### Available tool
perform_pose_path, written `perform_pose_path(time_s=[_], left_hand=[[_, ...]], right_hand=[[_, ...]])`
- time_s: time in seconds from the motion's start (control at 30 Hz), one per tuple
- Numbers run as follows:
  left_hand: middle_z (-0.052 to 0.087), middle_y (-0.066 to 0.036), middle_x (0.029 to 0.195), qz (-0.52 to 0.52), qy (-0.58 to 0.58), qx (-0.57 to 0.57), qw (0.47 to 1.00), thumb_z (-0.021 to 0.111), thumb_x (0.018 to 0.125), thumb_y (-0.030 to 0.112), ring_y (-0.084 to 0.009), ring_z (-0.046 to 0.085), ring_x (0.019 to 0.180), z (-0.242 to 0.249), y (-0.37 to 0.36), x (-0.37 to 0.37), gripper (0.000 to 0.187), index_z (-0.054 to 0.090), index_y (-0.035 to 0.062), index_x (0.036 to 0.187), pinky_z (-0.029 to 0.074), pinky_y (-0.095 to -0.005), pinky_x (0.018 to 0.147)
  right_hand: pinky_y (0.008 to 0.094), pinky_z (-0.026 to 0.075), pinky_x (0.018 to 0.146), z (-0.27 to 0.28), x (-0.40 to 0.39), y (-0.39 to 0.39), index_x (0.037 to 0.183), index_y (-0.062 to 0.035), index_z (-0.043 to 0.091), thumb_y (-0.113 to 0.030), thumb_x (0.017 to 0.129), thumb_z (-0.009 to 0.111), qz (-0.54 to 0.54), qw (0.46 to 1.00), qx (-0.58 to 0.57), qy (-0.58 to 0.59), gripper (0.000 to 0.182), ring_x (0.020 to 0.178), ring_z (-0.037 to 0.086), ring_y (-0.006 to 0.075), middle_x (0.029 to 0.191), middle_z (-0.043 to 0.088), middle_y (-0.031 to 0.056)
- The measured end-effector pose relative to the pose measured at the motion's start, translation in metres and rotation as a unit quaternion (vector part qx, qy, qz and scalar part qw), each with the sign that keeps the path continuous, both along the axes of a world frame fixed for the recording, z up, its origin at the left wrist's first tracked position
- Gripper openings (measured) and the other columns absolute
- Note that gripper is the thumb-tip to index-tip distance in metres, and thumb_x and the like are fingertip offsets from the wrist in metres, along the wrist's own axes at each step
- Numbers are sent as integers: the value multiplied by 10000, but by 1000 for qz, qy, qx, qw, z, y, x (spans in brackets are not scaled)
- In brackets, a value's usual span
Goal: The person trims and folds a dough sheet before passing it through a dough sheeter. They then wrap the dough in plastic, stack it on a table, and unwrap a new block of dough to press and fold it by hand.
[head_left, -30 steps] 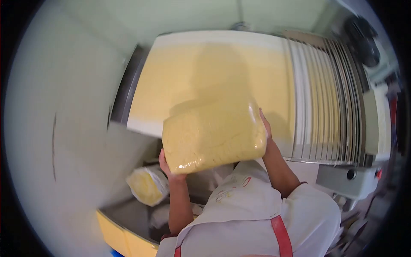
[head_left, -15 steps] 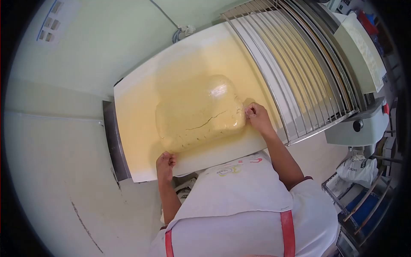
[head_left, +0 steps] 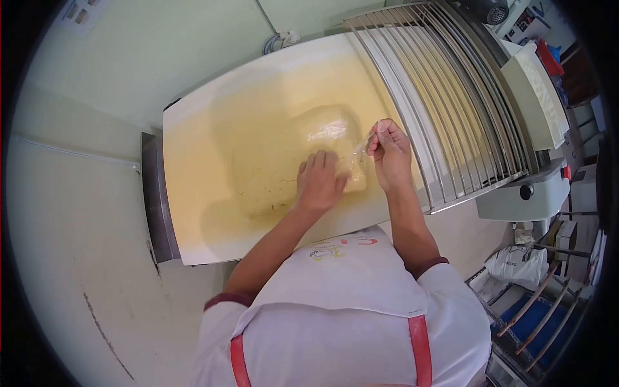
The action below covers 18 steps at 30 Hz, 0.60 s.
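A broad, pale yellow slab that looks like dough [head_left: 267, 174] lies on the sheeter's belt [head_left: 200, 193], with a glossy clear plastic film [head_left: 362, 152] over it. Cracks run across its near part. My left hand [head_left: 319, 182] rests on the slab's near right part, fingers stretched out and slightly blurred, holding nothing. At the slab's right edge, my right hand [head_left: 391, 149] is closed in a pinch on the film. A piece of it is drawn up from the surface between the slab and my fingers.
A metal bar guard [head_left: 419, 116] spans the belt to the right, beside the machine's body [head_left: 525, 193]. A dark metal tray [head_left: 158, 200] borders the belt's left end. Below right stand a rack [head_left: 541, 322] and a white plastic bag [head_left: 518, 264].
My left hand has gone from the slab's near left corner up and right onto its surface. My right hand has risen a little, pulling film up from the right edge.
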State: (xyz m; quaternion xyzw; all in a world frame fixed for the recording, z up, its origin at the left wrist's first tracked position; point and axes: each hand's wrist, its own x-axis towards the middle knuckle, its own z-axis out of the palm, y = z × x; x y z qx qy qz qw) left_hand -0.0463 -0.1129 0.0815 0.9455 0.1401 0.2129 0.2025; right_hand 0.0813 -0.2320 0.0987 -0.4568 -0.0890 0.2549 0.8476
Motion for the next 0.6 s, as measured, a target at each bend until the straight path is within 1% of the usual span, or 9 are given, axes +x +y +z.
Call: perform_pose_path(time_s=[0.07,0.13,0.23,0.33,0.37,0.47,0.5,0.57,0.6], left_hand=[[589,-150,727,-19,0,-107,994,651,869,153,-270,605,647,-22,11,27,138,617,25,905,477,-364,596],[538,-151,628,-39,-46,-157,986,628,882,119,-282,544,544,7,23,36,109,605,19,844,443,-350,539],[511,-150,579,-89,-28,-142,985,612,892,101,-275,490,481,35,32,56,118,595,15,813,414,-335,502],[505,-148,567,-98,20,-103,990,620,892,117,-257,476,464,31,42,81,136,586,14,808,403,-349,492],[502,-147,562,-90,34,-93,991,624,891,125,-251,474,459,28,46,88,145,583,14,806,401,-358,488],[538,-148,576,-49,30,-95,994,640,896,186,-263,516,470,0,65,106,216,569,11,792,408,-368,490],[563,-153,598,-19,87,-95,992,642,897,206,-283,541,498,1,66,110,232,572,10,794,419,-372,504],[613,-163,640,37,191,-91,977,646,897,245,-322,591,552,5,71,120,266,578,7,797,440,-380,532],[623,-161,653,49,184,-57,980,643,900,256,-324,604,580,3,74,123,275,586,8,794,448,-382,552]], right_hand=[[266,459,658,-12,3,-5,918,-37,542,-115,971,522,7,998,-10,-55,97,684,545,132,824,550,61],[309,489,741,-22,13,-6,982,-21,555,-92,932,568,-18,978,-86,-187,88,817,595,191,953,580,107],[387,473,945,-49,16,7,1207,-26,565,-21,812,668,-46,889,-280,-361,408,1151,562,323,1268,550,176],[353,479,932,-91,51,33,1201,-60,609,2,818,650,-11,875,-249,-416,390,1113,578,324,1307,547,161],[343,502,881,-97,66,39,1096,-51,669,12,814,634,-28,881,-205,-425,291,1025,627,306,1168,634,176],[335,519,837,-92,98,47,1020,-4,683,29,854,584,25,915,-282,-287,196,893,677,277,971,703,160],[332,530,764,-110,112,56,991,-16,687,46,824,579,36,896,-308,-318,208,766,678,270,876,708,144],[370,518,740,-108,133,76,938,-66,692,-31,821,607,64,864,-313,-389,148,774,669,288,837,698,123],[389,512,728,-106,140,88,911,-90,694,-69,819,621,79,847,-314,-422,119,777,665,298,817,693,112]])
